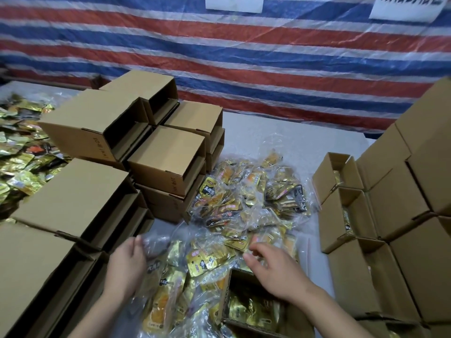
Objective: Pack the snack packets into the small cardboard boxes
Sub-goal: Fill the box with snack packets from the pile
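Packets (pixel 244 206) of snack lie in a loose heap on the pale surface (pixel 280 140), many of them bundled inside thin clear bags, with more spilling toward the near edge beside an open box (pixel 253 311) that already has gold packets in it. Empty boxes (pixel 168 157) are stacked on their sides to the left; filled or part-filled boxes (pixel 341 211) stand in a row to the right.

By the look of them the packets are light, flat and glossy — foil and film that will slide against each other and crinkle rather than hold a shape. Taking a whole bundle by the slack plastic, or scooping under several at once, seems safer than pinching a single slick face.

The left hand (pixel 127 264) rests on the clear plastic at the near left of the heap, fingers curled round its edge. The right hand (pixel 273 267) hovers above the open box with fingers spread and loosely bent, holding nothing that I can see.

Motion blur softens both hands, so the exact grip of the left is uncertain. How full the near box is cannot be told — its lower part is cut off. A second heap (pixel 22 154) at far left is only partly in view.
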The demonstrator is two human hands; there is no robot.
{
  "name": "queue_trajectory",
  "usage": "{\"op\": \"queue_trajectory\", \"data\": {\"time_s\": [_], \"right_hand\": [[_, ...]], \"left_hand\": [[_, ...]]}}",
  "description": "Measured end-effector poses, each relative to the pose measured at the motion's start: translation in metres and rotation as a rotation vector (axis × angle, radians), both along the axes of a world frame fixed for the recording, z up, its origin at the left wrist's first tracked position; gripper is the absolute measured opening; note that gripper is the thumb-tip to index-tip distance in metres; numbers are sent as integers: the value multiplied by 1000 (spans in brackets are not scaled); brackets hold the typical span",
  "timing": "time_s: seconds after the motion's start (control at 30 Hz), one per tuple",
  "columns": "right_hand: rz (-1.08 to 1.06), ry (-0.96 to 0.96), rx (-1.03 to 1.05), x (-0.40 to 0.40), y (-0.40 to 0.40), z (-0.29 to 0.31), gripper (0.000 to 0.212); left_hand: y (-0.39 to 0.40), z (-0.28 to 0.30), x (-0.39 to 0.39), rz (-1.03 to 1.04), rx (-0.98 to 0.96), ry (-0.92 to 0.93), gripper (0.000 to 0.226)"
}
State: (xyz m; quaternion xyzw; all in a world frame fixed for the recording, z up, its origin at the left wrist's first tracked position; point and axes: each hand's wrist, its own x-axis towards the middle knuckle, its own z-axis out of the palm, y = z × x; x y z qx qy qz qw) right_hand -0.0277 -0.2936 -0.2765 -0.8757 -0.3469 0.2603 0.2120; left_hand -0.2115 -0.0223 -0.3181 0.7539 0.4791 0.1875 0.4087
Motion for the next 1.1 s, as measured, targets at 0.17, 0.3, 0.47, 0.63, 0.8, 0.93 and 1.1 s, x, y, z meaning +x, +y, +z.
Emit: {"op": "queue_trajectory", "data": {"time_s": [0.17,0.3,0.47,0.63,0.8,0.93,1.1], "right_hand": [[3,177,140,-12,30,22,114],[-65,328,321,-16,51,42,125],[-239,568,649,-3,53,75,143],[-293,809,982,-1,41,83,105],[-370,1013,1019,-1,24,81,77],[-470,981,1023,1,14,80,56],[-671,853,1100,11,12,82,34]], "left_hand": [[-18,70,32,-106,-35,-218,38],[-49,126,66,-278,-124,-419,37],[-95,169,113,-350,-205,-634,35],[-127,196,148,-408,-91,-753,27],[-139,201,166,-383,-291,-735,26],[-131,189,170,-431,-203,-647,19],[-135,156,164,-619,-196,-365,50]]}}
